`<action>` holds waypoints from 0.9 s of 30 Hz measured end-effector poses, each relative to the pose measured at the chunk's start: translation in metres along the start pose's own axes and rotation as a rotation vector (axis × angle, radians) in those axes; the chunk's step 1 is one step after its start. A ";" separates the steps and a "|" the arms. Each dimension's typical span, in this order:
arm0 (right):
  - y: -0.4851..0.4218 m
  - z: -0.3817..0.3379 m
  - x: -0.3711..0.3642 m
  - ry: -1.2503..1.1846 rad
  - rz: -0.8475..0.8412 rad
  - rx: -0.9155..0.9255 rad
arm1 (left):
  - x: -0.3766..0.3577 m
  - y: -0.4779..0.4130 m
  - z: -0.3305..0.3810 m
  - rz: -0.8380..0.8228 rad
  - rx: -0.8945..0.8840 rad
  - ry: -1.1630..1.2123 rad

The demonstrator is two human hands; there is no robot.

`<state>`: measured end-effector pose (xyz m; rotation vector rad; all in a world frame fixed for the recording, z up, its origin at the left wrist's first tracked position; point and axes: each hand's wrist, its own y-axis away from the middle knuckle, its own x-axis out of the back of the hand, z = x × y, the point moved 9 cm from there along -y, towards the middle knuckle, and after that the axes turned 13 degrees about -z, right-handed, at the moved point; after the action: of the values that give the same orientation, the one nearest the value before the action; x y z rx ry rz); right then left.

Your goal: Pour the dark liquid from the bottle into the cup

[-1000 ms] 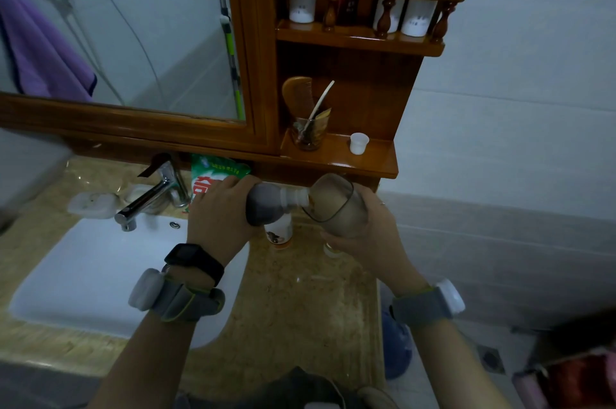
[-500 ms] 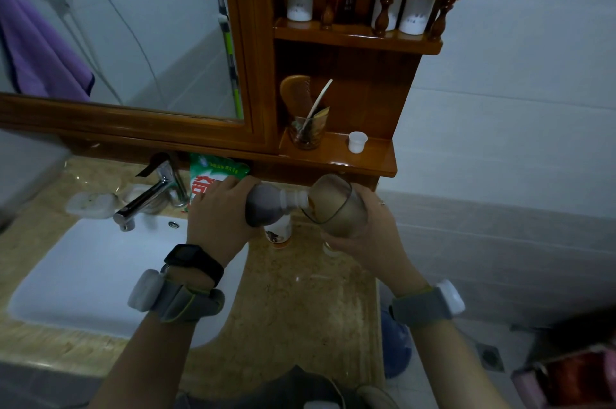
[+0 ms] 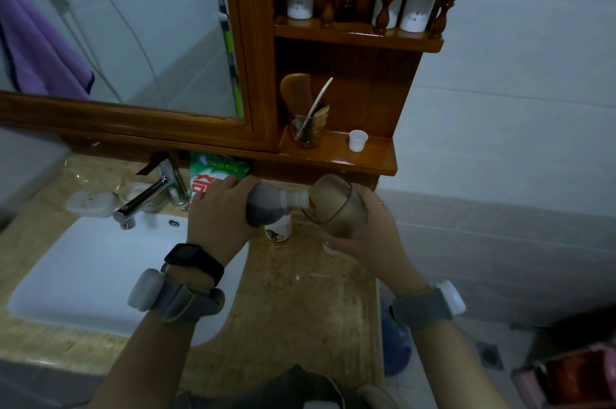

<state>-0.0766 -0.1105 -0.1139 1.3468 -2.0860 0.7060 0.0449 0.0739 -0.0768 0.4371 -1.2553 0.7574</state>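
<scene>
My left hand (image 3: 218,210) grips a bottle (image 3: 266,205) of dark liquid, tipped almost level with its pale neck pointing right. The neck's mouth sits just inside the rim of a translucent brownish cup (image 3: 336,203). My right hand (image 3: 366,232) holds that cup from below and behind, tilted toward the bottle. A little brown liquid shows at the cup's near wall by the bottle's mouth. Both are held above the marble counter (image 3: 300,302).
A small white jar (image 3: 279,235) stands on the counter under the bottle. Left are the white sink (image 3: 83,272), a chrome tap (image 3: 146,197) and a green packet (image 3: 213,172). A wooden shelf (image 3: 373,162) just above holds a glass with combs (image 3: 306,128) and a small white cup (image 3: 358,140).
Hands, bottle and cup keep nearly the same pose. The bottle's mouth stays in the cup's rim; the view has shifted only slightly.
</scene>
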 end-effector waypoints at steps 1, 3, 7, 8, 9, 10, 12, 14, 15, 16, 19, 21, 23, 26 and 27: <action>0.000 -0.001 0.000 -0.001 -0.001 0.003 | 0.000 0.000 0.000 0.002 -0.001 0.002; 0.000 -0.003 0.000 -0.004 -0.007 0.002 | 0.000 0.000 -0.001 0.002 -0.003 0.006; 0.002 -0.006 0.002 -0.012 -0.004 0.019 | -0.001 0.000 -0.002 0.000 0.001 0.009; 0.003 -0.006 0.003 -0.015 0.001 0.027 | -0.001 0.000 -0.002 0.000 0.001 0.011; 0.003 -0.007 0.003 -0.018 0.002 0.029 | -0.001 0.000 -0.002 0.000 0.001 0.012; 0.003 -0.007 0.003 -0.020 0.001 0.026 | -0.001 -0.001 -0.002 0.001 0.000 0.011; 0.003 -0.007 0.002 -0.019 -0.005 0.014 | -0.001 -0.001 -0.003 0.005 -0.001 0.004; 0.002 -0.007 0.002 -0.018 -0.006 0.013 | -0.001 0.000 -0.003 0.010 0.000 -0.002; 0.002 -0.007 0.002 -0.017 -0.006 0.013 | 0.000 0.000 -0.003 0.012 0.000 -0.003; 0.003 -0.008 0.002 -0.016 -0.006 0.014 | -0.001 0.000 -0.003 0.012 -0.001 -0.002; 0.003 -0.008 0.003 -0.012 0.002 0.022 | -0.001 0.000 -0.002 0.007 -0.004 0.007; 0.004 -0.009 0.003 -0.012 -0.002 0.014 | -0.001 0.000 -0.002 0.004 -0.003 0.004; 0.004 -0.009 0.003 -0.014 -0.008 0.007 | -0.001 -0.001 -0.001 -0.005 -0.003 0.004; 0.004 -0.011 0.003 -0.007 -0.018 -0.001 | 0.000 -0.001 0.000 -0.012 -0.003 0.004; 0.004 -0.011 0.003 -0.002 -0.020 -0.006 | 0.000 -0.001 0.000 -0.008 -0.005 0.002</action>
<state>-0.0798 -0.1037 -0.1043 1.3636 -2.0715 0.6905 0.0454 0.0737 -0.0767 0.4378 -1.2526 0.7476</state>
